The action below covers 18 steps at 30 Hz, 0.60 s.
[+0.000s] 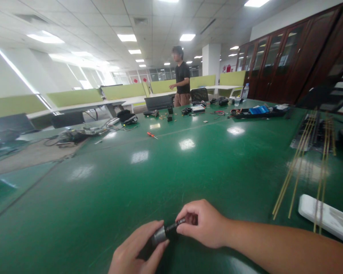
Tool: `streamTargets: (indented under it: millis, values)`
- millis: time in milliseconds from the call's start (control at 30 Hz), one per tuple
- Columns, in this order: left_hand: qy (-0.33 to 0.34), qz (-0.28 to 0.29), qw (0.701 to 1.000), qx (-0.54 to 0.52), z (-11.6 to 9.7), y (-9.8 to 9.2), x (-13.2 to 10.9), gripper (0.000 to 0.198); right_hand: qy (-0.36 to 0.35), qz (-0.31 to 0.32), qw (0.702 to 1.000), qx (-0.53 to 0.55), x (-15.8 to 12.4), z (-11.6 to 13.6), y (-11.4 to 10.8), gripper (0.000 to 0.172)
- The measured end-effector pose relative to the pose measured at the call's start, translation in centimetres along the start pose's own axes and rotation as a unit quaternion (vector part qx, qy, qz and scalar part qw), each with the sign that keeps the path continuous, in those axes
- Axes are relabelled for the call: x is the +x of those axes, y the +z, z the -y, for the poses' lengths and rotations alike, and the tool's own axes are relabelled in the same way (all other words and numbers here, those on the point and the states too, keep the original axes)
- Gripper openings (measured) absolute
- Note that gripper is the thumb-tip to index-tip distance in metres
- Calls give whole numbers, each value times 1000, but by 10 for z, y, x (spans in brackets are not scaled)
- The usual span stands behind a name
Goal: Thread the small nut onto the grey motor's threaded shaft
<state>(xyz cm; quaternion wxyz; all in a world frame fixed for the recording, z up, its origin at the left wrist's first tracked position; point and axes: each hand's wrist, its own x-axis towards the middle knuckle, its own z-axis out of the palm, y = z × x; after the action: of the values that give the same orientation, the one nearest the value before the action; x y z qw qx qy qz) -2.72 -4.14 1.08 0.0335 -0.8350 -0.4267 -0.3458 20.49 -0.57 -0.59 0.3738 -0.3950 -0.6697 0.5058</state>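
Observation:
At the near edge of the view, my left hand (135,249) is closed round a short grey metal cylinder (159,236), thumb on the lower side and fingers on the upper. A dark, thin ribbed rod (171,227) runs from the cylinder's right end. My right hand (203,223) pinches the far end of this rod between thumb and fingers. Whether rod and cylinder are one piece or two cannot be told. Both are held low over the green table (108,198). My palms and fingers hide part of each.
Long thin yellowish sticks (294,167) and a white case (328,217) lie at right. Farther off are a red screwdriver (151,134), a black tray (260,113), a bottle (245,91) and cluttered parts (77,136). A person (182,78) stands beyond the table.

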Motion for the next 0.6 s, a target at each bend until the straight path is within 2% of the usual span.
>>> streamTargets:
  millis: [600]
  values:
    - [-1,-10,1000,-2,1,0,0,25,2,0,1000,1,0,0,-1,13]
